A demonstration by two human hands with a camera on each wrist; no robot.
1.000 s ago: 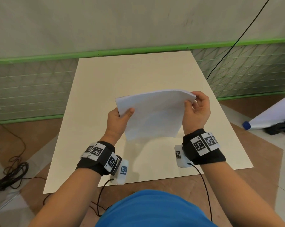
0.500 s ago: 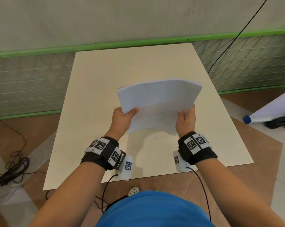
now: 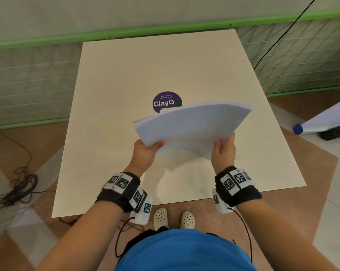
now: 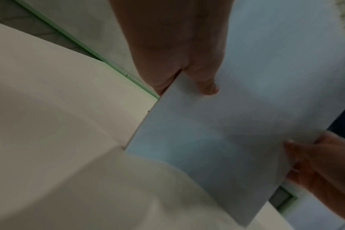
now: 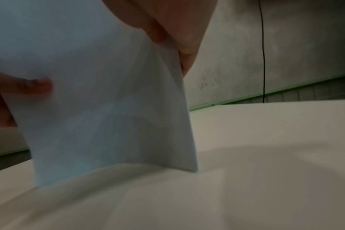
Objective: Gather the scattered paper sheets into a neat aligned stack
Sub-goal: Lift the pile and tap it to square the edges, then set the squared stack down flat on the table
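- Far L, on floor: tangle of black cable (image 3: pixel 14 187), well clear of the table (image 3: pixel 116 90).
- Your L hand (image 3: pixel 145 153): thumb on top of the paper stack (image 3: pixel 190 130), fingers underneath, gripping its L edge. L wrist cam confirms the thumb (image 4: pixel 207 87) pressed onto the top sheet.
- Stack: held up between both hands over the near-centre of the table, bowed upward in the middle; far edge fans slightly, sheets not fully flush. R wrist cam shows the lower corner (image 5: pixel 191 168) at or just above the tabletop; can't tell if it touches.
- Purple round "ClayGo" sticker (image 3: pixel 166 101) on the table, partly hidden behind the stack's far edge.
- Your R hand (image 3: pixel 222 151): clamps the stack's R edge, thumb on top.
- Far R, on floor: white roll w/ blue cap (image 3: pixel 298 128).
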